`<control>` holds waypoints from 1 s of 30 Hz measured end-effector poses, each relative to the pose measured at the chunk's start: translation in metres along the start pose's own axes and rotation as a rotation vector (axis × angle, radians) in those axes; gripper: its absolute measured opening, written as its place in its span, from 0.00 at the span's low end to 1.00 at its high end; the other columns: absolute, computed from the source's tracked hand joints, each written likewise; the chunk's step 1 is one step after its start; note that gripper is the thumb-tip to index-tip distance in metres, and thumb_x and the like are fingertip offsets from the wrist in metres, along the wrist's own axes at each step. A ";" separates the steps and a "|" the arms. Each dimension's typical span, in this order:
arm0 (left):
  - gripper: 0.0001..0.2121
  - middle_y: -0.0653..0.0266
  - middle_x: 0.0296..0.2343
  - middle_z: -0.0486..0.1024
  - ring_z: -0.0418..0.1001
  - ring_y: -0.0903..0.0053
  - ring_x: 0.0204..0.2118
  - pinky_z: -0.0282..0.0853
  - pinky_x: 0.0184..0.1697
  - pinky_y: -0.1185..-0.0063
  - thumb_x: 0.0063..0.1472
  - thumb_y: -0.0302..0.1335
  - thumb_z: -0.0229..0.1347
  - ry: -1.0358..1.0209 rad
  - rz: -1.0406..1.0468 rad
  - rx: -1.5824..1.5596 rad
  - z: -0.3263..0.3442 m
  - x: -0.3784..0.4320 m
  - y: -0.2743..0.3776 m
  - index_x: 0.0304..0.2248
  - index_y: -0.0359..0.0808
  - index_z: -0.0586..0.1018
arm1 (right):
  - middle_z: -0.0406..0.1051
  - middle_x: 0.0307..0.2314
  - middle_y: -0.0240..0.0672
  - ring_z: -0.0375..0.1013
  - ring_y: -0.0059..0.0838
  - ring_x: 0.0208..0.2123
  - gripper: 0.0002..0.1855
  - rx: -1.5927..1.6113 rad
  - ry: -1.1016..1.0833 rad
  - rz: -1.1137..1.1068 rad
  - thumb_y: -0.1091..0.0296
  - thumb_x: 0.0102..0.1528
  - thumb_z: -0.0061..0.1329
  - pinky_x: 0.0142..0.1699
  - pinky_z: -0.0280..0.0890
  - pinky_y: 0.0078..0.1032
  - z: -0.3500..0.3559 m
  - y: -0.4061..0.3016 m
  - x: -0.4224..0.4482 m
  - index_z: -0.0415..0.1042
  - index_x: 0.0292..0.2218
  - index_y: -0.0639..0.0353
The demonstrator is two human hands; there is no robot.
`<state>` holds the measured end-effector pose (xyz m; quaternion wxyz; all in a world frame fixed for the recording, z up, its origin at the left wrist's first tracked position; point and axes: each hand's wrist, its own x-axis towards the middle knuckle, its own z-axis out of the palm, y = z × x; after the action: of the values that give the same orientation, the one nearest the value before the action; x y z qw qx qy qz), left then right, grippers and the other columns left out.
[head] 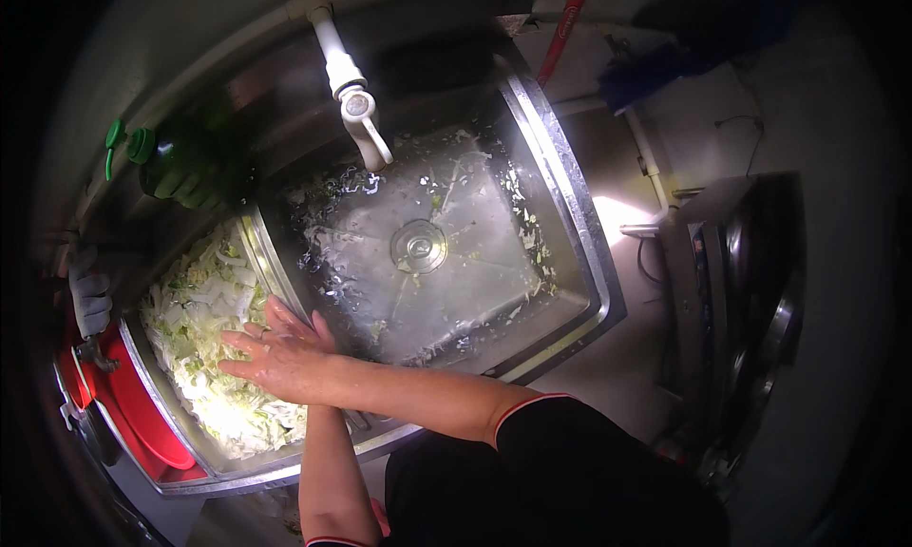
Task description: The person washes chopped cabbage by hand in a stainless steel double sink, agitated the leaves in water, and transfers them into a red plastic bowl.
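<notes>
My right hand [281,365] lies across my left hand and wrist, its wet fingers spread over shredded cabbage [206,304]. Behind it, my left hand [291,320] is partly hidden; its visible fingers and thumb are apart near the metal divider [274,262]. Neither hand shows anything held. The pale green and white cabbage fills the left compartment of a stainless steel sink. To the right, the larger basin [463,240] holds scattered cabbage bits along its sides and around a round drain [419,246]. Whether my fingers touch the cabbage is unclear.
A white tap [360,116] juts over the larger basin. Behind the cabbage stands a green pump bottle [192,162]. A red plastic basin [135,397] and a pale glove [89,294] are at far left. A red hose [564,30] runs past the back right corner.
</notes>
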<state>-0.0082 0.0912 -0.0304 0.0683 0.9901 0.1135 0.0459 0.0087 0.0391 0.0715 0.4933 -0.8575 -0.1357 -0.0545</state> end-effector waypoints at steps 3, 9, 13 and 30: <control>0.36 0.43 0.58 0.54 0.55 0.51 0.60 0.54 0.62 0.66 0.59 0.30 0.54 -0.028 0.028 -0.230 -0.002 0.001 -0.016 0.62 0.30 0.50 | 0.69 0.45 0.39 0.74 0.39 0.42 0.16 0.304 -0.029 0.152 0.74 0.54 0.49 0.46 0.69 0.27 -0.058 0.073 -0.009 0.73 0.46 0.58; 0.37 0.41 0.58 0.53 0.55 0.48 0.60 0.55 0.61 0.64 0.56 0.26 0.56 -0.061 0.014 -0.210 -0.011 0.005 -0.006 0.61 0.28 0.51 | 0.57 0.52 0.53 0.59 0.49 0.53 0.35 -0.384 0.717 1.088 0.65 0.52 0.57 0.60 0.55 0.39 -0.185 0.269 -0.122 0.58 0.57 0.62; 0.38 0.41 0.58 0.53 0.55 0.47 0.60 0.54 0.61 0.64 0.55 0.25 0.57 -0.054 0.023 -0.227 -0.012 0.006 -0.007 0.61 0.28 0.51 | 0.70 0.33 0.36 0.71 0.29 0.32 0.19 0.474 0.541 1.289 0.64 0.58 0.51 0.32 0.69 0.27 -0.195 0.320 -0.095 0.67 0.49 0.62; 0.38 0.41 0.57 0.55 0.60 0.47 0.57 0.61 0.57 0.64 0.53 0.26 0.58 -0.112 -0.065 -0.231 -0.021 0.009 -0.011 0.61 0.27 0.53 | 0.74 0.43 0.50 0.73 0.42 0.48 0.23 0.107 0.047 0.951 0.55 0.56 0.48 0.50 0.64 0.32 0.034 0.252 0.151 0.73 0.46 0.63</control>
<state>-0.0042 0.1066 -0.0106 0.1895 0.9725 0.1355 0.0011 0.2242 -0.0247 -0.1204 0.5101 -0.7964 0.2802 0.1647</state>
